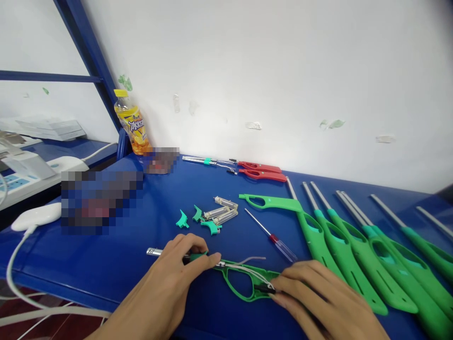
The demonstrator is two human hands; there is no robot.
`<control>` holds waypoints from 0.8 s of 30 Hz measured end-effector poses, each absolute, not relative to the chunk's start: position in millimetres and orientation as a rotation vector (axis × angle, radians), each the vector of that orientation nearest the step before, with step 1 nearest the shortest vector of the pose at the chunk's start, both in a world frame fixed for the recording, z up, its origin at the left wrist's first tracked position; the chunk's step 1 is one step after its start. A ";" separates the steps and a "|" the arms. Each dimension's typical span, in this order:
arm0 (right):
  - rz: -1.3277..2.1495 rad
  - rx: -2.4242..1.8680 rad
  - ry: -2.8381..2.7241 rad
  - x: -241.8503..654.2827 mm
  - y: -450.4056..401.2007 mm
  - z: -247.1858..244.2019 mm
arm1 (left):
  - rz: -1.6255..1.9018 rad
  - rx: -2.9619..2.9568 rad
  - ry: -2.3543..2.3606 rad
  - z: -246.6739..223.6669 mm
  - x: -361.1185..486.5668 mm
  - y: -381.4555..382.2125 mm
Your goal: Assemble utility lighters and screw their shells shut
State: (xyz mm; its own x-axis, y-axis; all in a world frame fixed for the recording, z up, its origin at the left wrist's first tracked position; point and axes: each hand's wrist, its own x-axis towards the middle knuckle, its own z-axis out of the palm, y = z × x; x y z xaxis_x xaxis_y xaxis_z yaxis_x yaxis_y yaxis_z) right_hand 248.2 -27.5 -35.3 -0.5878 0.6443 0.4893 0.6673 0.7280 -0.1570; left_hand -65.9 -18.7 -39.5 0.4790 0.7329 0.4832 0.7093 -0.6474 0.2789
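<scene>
My left hand (168, 271) pinches a metal lighter tube (153, 252) near where it meets an open green lighter housing (247, 299). White wires (247, 269) run from the tube along the housing toward my right hand (318, 293). The fingertips of that hand close on a small black igniter piece (262, 288) at the housing's right part, and the rest of the housing is hidden under the hand. Beyond my hands lie several teal triggers (182, 220) and clear fuel tanks (225, 216). A screwdriver (282, 247) with a clear handle rests just past my right hand.
Several green lighters (348, 236) line the right side, beside a loose green housing (279, 203). Red housings (262, 174) and wired metal tubes (198, 160) lie near the wall. A drink bottle (133, 125) stands at back left, with a white cabled device (37, 216) at the left edge.
</scene>
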 end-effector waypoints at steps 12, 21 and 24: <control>-0.041 -1.005 -2.402 247.8 -26.7 -34.1 | 0.953 2.733 1.350 -36.8 -64.9 -17.0; -0.054 -1.001 -2.406 246.0 -25.7 -32.1 | 0.962 2.737 1.323 -36.2 -64.3 -18.1; -0.048 -0.998 -2.403 246.7 -25.6 -33.4 | 0.935 2.726 1.308 -37.5 -65.9 -16.6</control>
